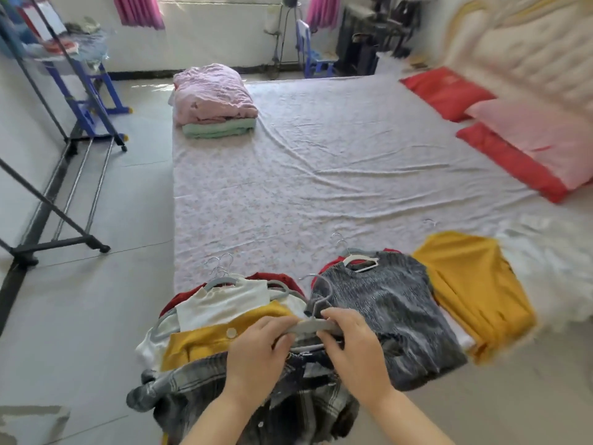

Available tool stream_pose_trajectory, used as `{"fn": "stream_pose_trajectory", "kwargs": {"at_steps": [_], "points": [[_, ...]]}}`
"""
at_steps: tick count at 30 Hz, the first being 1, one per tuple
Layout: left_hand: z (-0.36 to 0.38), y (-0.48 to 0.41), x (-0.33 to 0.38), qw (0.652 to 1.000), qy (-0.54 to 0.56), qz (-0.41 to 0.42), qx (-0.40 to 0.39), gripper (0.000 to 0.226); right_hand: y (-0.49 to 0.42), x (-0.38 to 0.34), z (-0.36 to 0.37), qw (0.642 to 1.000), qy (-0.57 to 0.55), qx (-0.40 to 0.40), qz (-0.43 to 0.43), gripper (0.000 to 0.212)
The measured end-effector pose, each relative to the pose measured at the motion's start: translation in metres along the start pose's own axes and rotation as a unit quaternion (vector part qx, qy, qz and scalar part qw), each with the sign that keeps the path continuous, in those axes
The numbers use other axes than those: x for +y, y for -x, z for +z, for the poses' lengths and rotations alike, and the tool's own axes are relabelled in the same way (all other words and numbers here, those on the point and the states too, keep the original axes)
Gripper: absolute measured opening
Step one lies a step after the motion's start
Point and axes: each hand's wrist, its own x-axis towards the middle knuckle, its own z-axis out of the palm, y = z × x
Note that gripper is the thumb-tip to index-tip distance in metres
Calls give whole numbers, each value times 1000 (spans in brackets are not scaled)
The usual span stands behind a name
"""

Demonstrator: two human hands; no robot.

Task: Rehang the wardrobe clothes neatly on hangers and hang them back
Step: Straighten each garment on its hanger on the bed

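**Desk:** What are the hands doing?

**Photographer:** The left hand (256,345) and the right hand (353,345) grip one grey hanger (308,326). The fingers of both curl closed over its shoulder bar, one hand at each end. The hook stands up between them.

**Desk:** What lies under it?

**Photographer:** A dark plaid shirt (199,390) is bunched directly below the hanger and spills over the near edge of the bed. Blur hides whether the hanger sits inside the collar.

**Desk:** And the rest of the clothes?

**Photographer:** Left of the hands is a pile, all touching: a yellow buttoned garment (205,338), a white top (224,303) and a red garment (279,279). More hanger hooks (221,264) poke out at its far side. Just beside the right hand lies a grey marled sweater (391,313), flat on a white hanger (359,263). A yellow top (471,290) is spread against its right edge.

**Desk:** Wider?

**Photographer:** The floral sheet (321,171) runs back to folded bedding (211,97), pink over green, at the far left corner. Red and pink pillows (539,133) lie at the right below a padded headboard (529,43). A black clothes rack (64,187) stands on the floor to the left, well apart from the hands.
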Motion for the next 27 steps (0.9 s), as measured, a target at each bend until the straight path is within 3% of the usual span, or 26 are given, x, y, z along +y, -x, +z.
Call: {"fn": "stream_pose_trajectory", "kwargs": {"at_steps": [6, 14, 27], "points": [[34, 29, 71, 997, 23, 47, -54, 28, 65, 21, -79, 995, 81, 64, -2, 36], [121, 86, 182, 982, 0, 140, -125, 27, 169, 95, -180, 983, 115, 124, 69, 38], [291, 194, 374, 964, 54, 208, -156, 29, 311, 237, -380, 961, 154, 198, 119, 31]]}}
